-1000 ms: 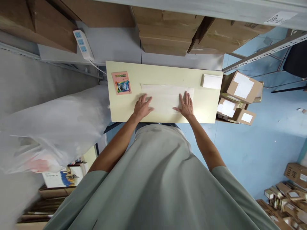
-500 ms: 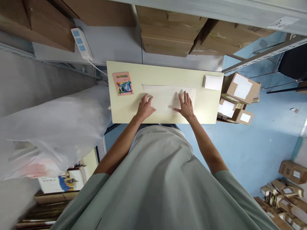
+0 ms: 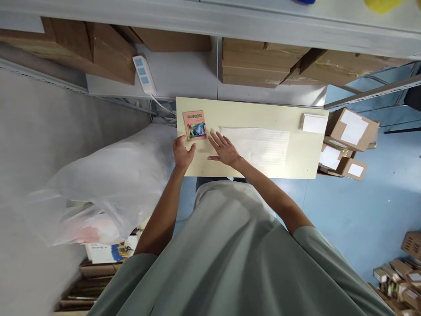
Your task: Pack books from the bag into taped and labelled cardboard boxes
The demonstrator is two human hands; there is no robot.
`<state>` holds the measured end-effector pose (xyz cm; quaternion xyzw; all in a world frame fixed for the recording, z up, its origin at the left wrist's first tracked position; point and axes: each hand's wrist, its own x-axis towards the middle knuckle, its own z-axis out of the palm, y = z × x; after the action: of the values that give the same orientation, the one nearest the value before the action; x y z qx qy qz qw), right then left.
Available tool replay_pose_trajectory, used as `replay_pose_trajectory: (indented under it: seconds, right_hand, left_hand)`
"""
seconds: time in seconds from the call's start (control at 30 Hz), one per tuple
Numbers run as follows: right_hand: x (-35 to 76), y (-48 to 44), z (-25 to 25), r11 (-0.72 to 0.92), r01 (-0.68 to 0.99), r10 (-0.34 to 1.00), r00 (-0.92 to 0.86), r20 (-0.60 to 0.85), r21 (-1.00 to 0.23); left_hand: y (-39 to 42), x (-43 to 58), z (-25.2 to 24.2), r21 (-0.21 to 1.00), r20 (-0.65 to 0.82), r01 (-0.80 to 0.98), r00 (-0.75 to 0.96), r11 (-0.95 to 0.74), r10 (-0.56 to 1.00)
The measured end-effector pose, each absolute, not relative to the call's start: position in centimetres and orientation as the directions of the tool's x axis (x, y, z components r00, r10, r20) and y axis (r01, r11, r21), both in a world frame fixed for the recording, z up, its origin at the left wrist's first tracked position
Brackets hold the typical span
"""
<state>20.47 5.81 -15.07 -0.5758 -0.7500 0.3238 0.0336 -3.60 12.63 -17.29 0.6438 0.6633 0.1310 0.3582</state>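
Note:
A small pink booklet [image 3: 195,125] with a colourful picture lies at the left end of a pale yellow table [image 3: 302,158]. My left hand [image 3: 182,152] rests just below the booklet at the table's left edge, fingers loosely apart and thumb near the booklet's lower corner. My right hand [image 3: 224,148] lies flat and spread on the table right of the booklet, fingertips almost touching it. A flat white bag or sheet [image 3: 259,144] is spread across the middle of the table, to the right of my right hand.
A small white pad [image 3: 313,123] sits at the table's far right corner. Cardboard boxes [image 3: 348,131] stand right of the table and on the shelf behind. A power strip [image 3: 144,73] hangs at the back left. A large plastic sack [image 3: 98,184] lies on the left.
Both hands left the white sheet and moved left to the pink booklet. The camera view shifted, so the table now appears further right.

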Motion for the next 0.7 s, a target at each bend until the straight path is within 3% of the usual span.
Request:
replay_pose_trajectory:
  seconds: [0.1, 0.27, 0.4, 0.6, 0.7]
  right_hand:
    - [18.3, 7.6, -16.3, 0.087, 0.834, 0.882, -0.319, -0.347, -0.545]
    - [17.4, 7.7, -17.3, 0.003, 0.850, 0.869, -0.263, -0.420, -0.527]
    - [17.5, 6.4, -17.2, 0.007, 0.847, 0.885, -0.253, -0.391, -0.532]
    - [18.4, 5.7, -16.6, -0.047, 0.715, 0.907, -0.262, -0.329, -0.698]
    - [19.6, 5.3, -15.8, -0.194, 0.519, 0.954, -0.097, -0.283, -0.832]
  left_hand:
    - [14.5, -3.6, -17.7, 0.622, -0.403, 0.723, -0.034, 0.301, 0.915]
    - [16.0, -2.2, -17.4, 0.651, -0.509, 0.614, -0.081, 0.445, 0.857]
    - [16.1, -1.4, -16.8, 0.621, -0.594, 0.523, -0.173, 0.584, 0.786]
    - [15.4, -0.1, -14.0, 0.695, -0.511, 0.542, -0.090, 0.472, 0.855]
    - [14.4, 1.2, -12.0, 0.752, -0.477, 0.496, -0.047, 0.435, 0.878]
